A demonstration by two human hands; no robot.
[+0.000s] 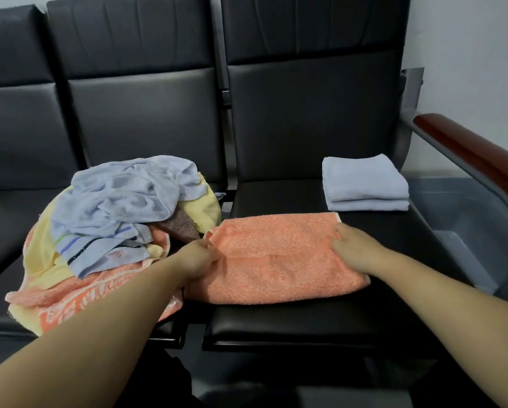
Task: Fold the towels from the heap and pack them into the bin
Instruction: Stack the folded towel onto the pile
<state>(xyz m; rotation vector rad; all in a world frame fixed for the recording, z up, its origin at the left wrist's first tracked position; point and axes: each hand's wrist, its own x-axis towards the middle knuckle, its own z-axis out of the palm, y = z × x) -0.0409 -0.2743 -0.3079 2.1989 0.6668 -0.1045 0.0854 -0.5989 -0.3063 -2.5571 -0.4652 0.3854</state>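
Two grips meet the orange towel: left grip pinches its left edge; right grip covers the right, hold unclear. Uneven pulling could undo the fold.

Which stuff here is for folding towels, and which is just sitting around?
For the job: orange towel gripped by left hand and right hand; towel heap; folded blue towels; grey bin.
Just there: black seats; wooden armrest.

Orange towel, pale blue folded towel, black seat.
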